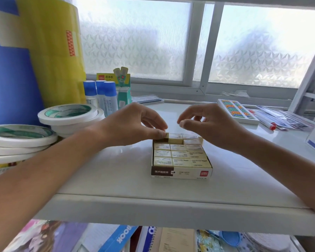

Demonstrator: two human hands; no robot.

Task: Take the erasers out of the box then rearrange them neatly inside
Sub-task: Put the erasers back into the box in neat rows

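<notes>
Nearest, on the white shelf board (116,171), sits the open cardboard eraser box (181,172) with its brown-and-white label facing the viewer. The cream rectangular erasers (180,154) inside lie packed flat in tidy rows, so the rearranging looks close to finished. At the box's 11 o'clock corner, the left hand (135,125) pinches one tilted cream eraser (166,136) between thumb and fingertips, probably to seat it in the dark gap there. At 1 o'clock the right hand (207,124) hovers with fingers loosely curled, holding nothing, ready to steady the row. Farther off at 10 o'clock stand white tape rolls (69,113) and blue-capped glue sticks (100,93).
</notes>
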